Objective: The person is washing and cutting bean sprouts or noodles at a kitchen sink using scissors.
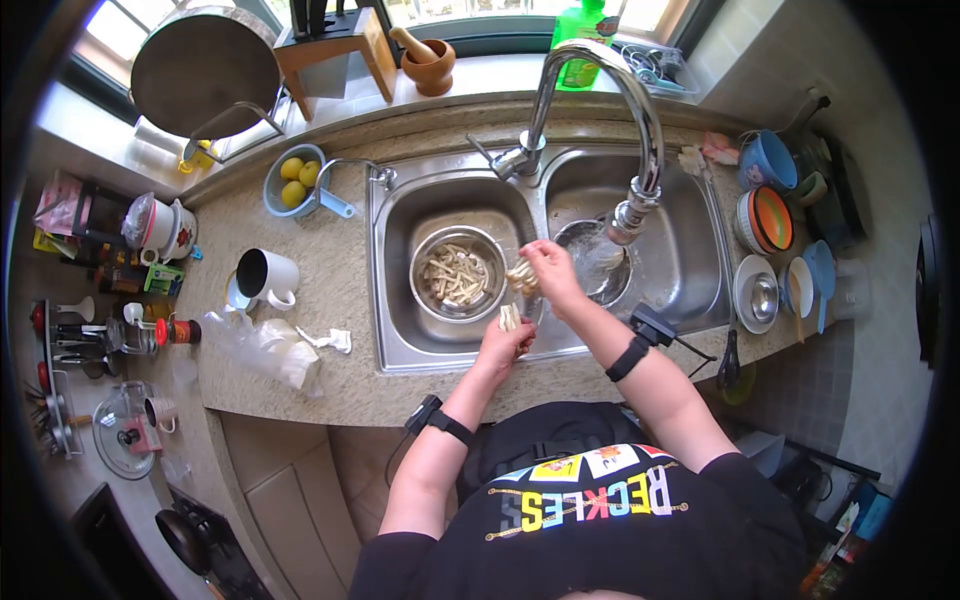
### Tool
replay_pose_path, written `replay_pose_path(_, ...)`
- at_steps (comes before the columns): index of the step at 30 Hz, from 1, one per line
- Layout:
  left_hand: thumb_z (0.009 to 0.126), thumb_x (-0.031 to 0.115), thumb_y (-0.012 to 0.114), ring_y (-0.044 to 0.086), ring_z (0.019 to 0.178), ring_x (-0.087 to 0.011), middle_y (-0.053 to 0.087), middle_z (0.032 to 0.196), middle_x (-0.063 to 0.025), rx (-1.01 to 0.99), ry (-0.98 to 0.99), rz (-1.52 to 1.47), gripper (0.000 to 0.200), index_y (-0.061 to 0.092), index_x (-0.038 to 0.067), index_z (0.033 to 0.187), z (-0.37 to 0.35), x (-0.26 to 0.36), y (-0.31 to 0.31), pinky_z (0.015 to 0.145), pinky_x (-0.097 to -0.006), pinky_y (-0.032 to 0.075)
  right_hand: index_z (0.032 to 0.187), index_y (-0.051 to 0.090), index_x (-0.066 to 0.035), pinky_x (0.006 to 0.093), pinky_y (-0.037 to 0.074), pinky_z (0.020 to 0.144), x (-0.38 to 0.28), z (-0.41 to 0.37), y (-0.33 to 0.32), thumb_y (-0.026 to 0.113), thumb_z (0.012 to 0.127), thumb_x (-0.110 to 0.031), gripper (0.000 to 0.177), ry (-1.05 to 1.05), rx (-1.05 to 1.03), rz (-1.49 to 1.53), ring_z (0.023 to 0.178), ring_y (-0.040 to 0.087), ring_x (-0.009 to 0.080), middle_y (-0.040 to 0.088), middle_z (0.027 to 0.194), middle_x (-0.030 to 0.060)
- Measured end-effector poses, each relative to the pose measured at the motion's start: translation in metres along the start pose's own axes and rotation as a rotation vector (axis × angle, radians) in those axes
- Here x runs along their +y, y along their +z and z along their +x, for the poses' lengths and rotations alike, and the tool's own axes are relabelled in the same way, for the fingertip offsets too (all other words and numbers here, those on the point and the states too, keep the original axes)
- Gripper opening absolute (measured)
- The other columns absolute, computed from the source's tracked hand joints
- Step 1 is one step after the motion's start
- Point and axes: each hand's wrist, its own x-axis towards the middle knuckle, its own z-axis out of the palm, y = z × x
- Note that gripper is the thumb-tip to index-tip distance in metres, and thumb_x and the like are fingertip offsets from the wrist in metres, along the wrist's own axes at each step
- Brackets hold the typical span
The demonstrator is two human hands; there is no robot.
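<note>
Above the middle wall of a double sink [455,203], seen from the head camera, two bare hands are at work. The left hand [508,345] is nearer, with its fingers closed on a few pale stalks [509,318]. The right hand [552,272] is a little farther and to the right, its fingers pinched on a small bunch of the same stalks. The two hands are close together.

More pale stalks lie in a metal bowl [492,250], which sits in the left basin, just left of the hands. To the right, a round pan [622,284] sits in the right basin, with water in it. The tap [651,120] bends over from the far side, and its end is above the pan.

On the bench [340,395] to the left are a white mug [286,272], a plastic bag [240,340] with white things in it, and, farther back, a blue strainer [278,160] with round yellow fruit [293,168]. Bowls [750,222] are stacked on the right.
</note>
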Motion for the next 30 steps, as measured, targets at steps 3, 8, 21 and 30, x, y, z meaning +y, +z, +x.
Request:
replay_pose_path(3,0.074,0.005,0.064,0.049,0.055,-0.0092,0.054,0.069,-0.0034,0.003,0.025,-0.031,0.02,0.05,0.004,0.087,-0.008,0.0,-0.011,0.047,-0.0208,0.04,0.094,0.059,-0.002,0.0242,0.041,0.063,-0.002,0.0,0.043,0.057,0.084,-0.021,0.021,0.092,-0.116,-0.055,0.072,0.05,0.0092,0.056,0.08,0.0031)
replay_pose_path(8,0.074,0.005,0.063,0.049,0.055,-0.0095,0.053,0.069,-0.0038,0.002,0.052,0.001,0.02,0.049,0.003,0.088,-0.019,0.006,-0.029,0.049,-0.021,0.04,0.123,0.046,-0.005,0.0239,0.042,0.063,0.003,0.0,0.063,0.06,0.082,-0.02,0.046,0.165,-0.367,-0.046,0.074,0.05,0.0097,0.056,0.092,0.0041)
replay_pose_path(21,0.067,0.002,0.059,0.043,0.051,-0.0081,0.051,0.067,-0.0043,-0.437,-0.065,-0.159,0.021,0.05,0.005,0.086,-0.008,0.045,0.007,0.045,-0.0195,0.033,0.11,0.057,-0.006,0.0258,0.044,0.075,-0.029,-0.03,-0.039,0.049,0.09,-0.024,0.028,0.39,-0.336,0.107,0.089,0.056,0.0116,0.06,0.094,0.0041)
replay_pose_path(30,0.073,0.015,0.061,0.044,0.056,-0.0091,0.051,0.07,-0.005,-0.699,-0.22,-0.071,0.022,0.049,0.007,0.089,0.032,0.062,0.08,0.043,-0.0196,0.032,0.102,0.057,0.001,0.0233,0.047,0.068,-0.054,-0.038,-0.102,0.059,0.082,-0.009,0.023,0.182,-0.337,0.267,0.077,0.058,0.0093,0.062,0.085,0.0048)
